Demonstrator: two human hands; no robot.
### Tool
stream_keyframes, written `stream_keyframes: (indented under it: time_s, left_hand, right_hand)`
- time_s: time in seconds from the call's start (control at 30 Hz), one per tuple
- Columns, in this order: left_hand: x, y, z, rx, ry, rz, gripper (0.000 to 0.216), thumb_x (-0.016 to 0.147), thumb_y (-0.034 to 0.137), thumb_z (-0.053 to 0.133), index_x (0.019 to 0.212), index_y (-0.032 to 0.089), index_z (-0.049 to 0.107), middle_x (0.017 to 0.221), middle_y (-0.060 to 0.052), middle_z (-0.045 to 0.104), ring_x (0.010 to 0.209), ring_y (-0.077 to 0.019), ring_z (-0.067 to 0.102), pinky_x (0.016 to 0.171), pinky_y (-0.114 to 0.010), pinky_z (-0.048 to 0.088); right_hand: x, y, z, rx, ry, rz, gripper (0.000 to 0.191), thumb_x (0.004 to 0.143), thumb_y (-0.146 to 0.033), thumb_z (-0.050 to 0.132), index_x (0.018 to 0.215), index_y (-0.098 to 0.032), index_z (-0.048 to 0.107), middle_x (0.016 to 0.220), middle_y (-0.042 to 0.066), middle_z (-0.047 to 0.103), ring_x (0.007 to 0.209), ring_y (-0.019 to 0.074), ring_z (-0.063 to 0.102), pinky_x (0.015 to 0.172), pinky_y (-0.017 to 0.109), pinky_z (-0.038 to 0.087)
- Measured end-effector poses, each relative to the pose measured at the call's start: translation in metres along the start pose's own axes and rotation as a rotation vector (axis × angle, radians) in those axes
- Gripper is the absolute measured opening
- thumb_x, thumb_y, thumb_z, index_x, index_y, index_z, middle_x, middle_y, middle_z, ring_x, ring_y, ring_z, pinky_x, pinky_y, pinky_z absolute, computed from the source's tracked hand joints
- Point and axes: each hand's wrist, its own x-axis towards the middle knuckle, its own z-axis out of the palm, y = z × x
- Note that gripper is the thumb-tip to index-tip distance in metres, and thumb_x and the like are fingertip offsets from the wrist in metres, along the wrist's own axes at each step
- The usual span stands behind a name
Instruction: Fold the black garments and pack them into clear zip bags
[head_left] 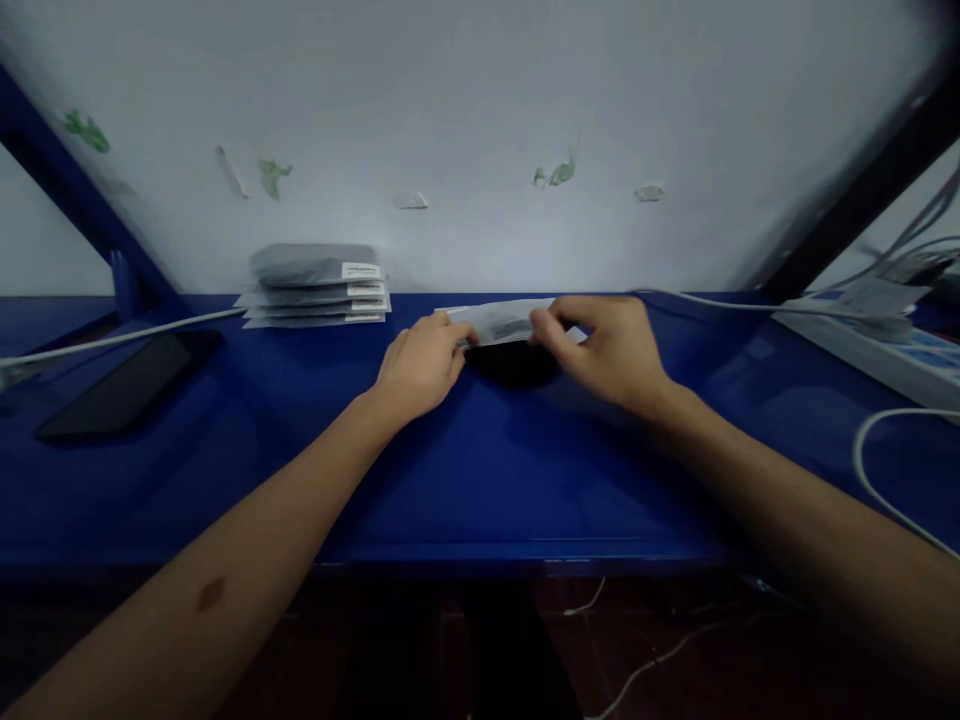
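Note:
A whitish, translucent plastic bag [501, 322] with faint print lies at the back of the blue table, between my hands. From its near edge a flat black item [514, 364] shows; its kind is not clear. My left hand [420, 365] grips the bag's left side, fingers curled at the edge. On the other side my right hand [613, 345] pinches the bag between thumb and fingers. How far the black item reaches into the bag is hidden. To the left stands a stack of similar packed bags [315, 285] with white barcode labels.
A dark phone or tablet [131, 385] lies at the left on the blue table [480, 480]. A white cable [187, 322] runs behind it. At the right are a white power strip [870, 345] and a looped cable [862, 455]. A wall [480, 120] rises behind.

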Motion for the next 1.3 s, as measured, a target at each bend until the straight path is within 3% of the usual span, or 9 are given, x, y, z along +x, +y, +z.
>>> stream_keyframes:
  time_s: [0.07,0.13,0.23,0.3,0.53,0.7,0.93,1.1,1.3]
  left_hand:
    - [0.000,-0.001,-0.003,0.000,-0.026,-0.059,0.028,0.094,0.020,0.050,0.110,0.025,0.072,0.104,-0.009,0.063,0.093,-0.0252,0.063,0.080,-0.039,0.050]
    - [-0.001,0.001,-0.005,-0.014,-0.062,-0.106,0.027,0.095,0.036,0.053,0.109,0.023,0.072,0.106,-0.010,0.063,0.096,-0.0276,0.062,0.084,-0.043,0.050]
    - [-0.002,0.005,-0.005,0.006,-0.096,-0.136,0.052,0.088,0.064,0.055,0.110,0.019,0.068,0.110,-0.014,0.061,0.102,-0.0331,0.059,0.091,-0.052,0.048]
    - [-0.003,0.007,-0.004,0.034,-0.093,-0.124,0.058,0.084,0.068,0.057,0.109,0.017,0.065,0.111,-0.015,0.059,0.105,-0.0357,0.057,0.093,-0.055,0.046]
    - [-0.002,0.000,-0.001,0.029,0.016,-0.079,0.022,0.089,0.024,0.058,0.110,0.018,0.057,0.107,-0.009,0.056,0.093,-0.0256,0.061,0.085,-0.043,0.050]
    - [-0.001,0.004,-0.003,0.040,0.026,-0.085,0.026,0.085,0.007,0.053,0.107,0.019,0.058,0.104,-0.007,0.056,0.088,-0.0230,0.060,0.082,-0.041,0.050]
    - [-0.002,0.001,-0.001,0.012,0.043,-0.019,0.020,0.087,0.010,0.052,0.103,0.020,0.059,0.097,-0.005,0.058,0.082,-0.0196,0.058,0.078,-0.037,0.047]
    - [-0.004,-0.003,-0.003,-0.026,-0.029,0.036,0.027,0.087,0.036,0.064,0.110,0.022,0.062,0.111,-0.008,0.058,0.107,-0.0292,0.054,0.095,-0.047,0.043]
    - [-0.008,-0.009,-0.008,-0.093,-0.109,0.102,0.047,0.081,0.018,0.060,0.127,0.024,0.057,0.127,-0.009,0.056,0.118,-0.0285,0.052,0.101,-0.045,0.043]
  right_hand:
    - [0.002,0.008,-0.004,-0.051,0.015,0.031,0.037,0.095,-0.042,0.044,0.089,-0.021,0.074,0.090,0.009,0.073,0.085,0.0249,0.066,0.080,0.039,0.048]
    - [0.003,0.019,-0.005,-0.112,-0.074,0.040,0.038,0.091,-0.049,0.051,0.100,-0.020,0.074,0.103,0.013,0.071,0.099,0.0308,0.064,0.085,0.043,0.048]
    - [0.004,0.034,-0.003,-0.168,-0.247,0.064,0.054,0.084,-0.058,0.057,0.120,-0.019,0.069,0.115,0.016,0.066,0.106,0.0349,0.062,0.088,0.048,0.050]
    - [0.003,0.040,-0.002,-0.147,-0.301,0.046,0.057,0.083,-0.056,0.059,0.127,-0.020,0.065,0.118,0.015,0.065,0.103,0.0321,0.063,0.089,0.047,0.051]
    - [0.003,0.043,0.007,-0.079,-0.270,-0.049,0.045,0.084,-0.034,0.059,0.125,-0.018,0.064,0.116,0.013,0.064,0.101,0.0267,0.064,0.093,0.042,0.051]
    - [0.002,0.042,0.015,-0.084,-0.226,-0.020,0.035,0.089,-0.036,0.056,0.118,-0.020,0.065,0.115,0.012,0.066,0.102,0.0270,0.064,0.088,0.043,0.053]
    - [0.002,0.034,0.017,-0.185,-0.173,0.077,0.026,0.087,-0.029,0.057,0.111,-0.021,0.066,0.113,0.011,0.069,0.100,0.0275,0.065,0.077,0.039,0.053]
    - [0.003,0.044,0.017,-0.130,-0.160,0.104,0.025,0.086,-0.027,0.058,0.108,-0.020,0.068,0.111,0.011,0.071,0.100,0.0265,0.066,0.082,0.039,0.053]
    - [0.005,0.061,0.014,-0.055,-0.128,0.144,0.027,0.091,-0.036,0.054,0.105,-0.020,0.073,0.103,0.011,0.075,0.095,0.0275,0.069,0.084,0.043,0.053]
